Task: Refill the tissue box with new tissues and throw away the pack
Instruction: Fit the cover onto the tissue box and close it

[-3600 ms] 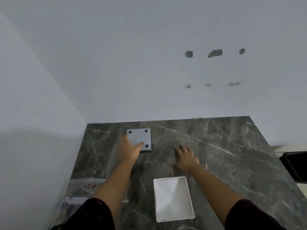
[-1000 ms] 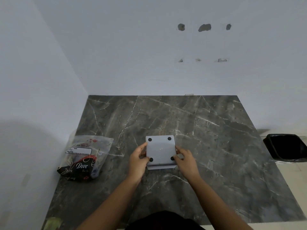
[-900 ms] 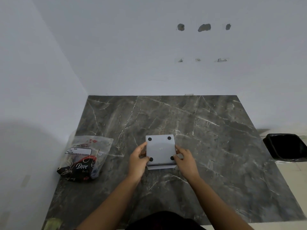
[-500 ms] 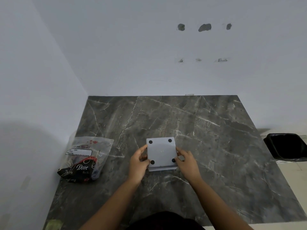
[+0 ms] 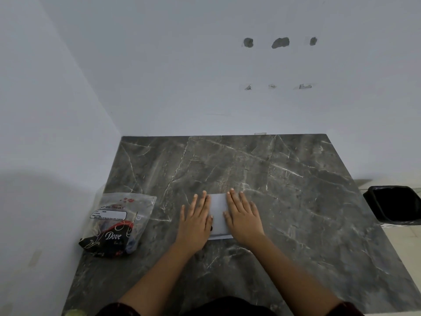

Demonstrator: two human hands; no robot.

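The white tissue box point(image 5: 218, 214) lay upside down on the dark marble-patterned table point(image 5: 296, 201), a little toward the person's side of its middle, and showed only as a pale strip between the two hands. The left hand point(image 5: 196, 222) lay flat across the left part of the box, palm down, fingers straight and spread, their tips reaching the far edge. The right hand point(image 5: 243, 216) lay the same way over the right part, fingers extended and slightly fanned, the thumb tucked in toward the bare strip of box. Neither hand was curled around anything; both were released and pressed flat on the box surface, with the heels of the palms reaching past its near edge. A thin white lip of the box showed just below the hands.

Well to the left, near the side wall point(image 5: 45, 133), sat the tissue pack point(image 5: 118, 224), a clear plastic bag with a white label and dark "Dove" print, apart from both hands. Off the table's right edge, on the floor, stood a black trash bin point(image 5: 396, 205) lined with a dark bag.
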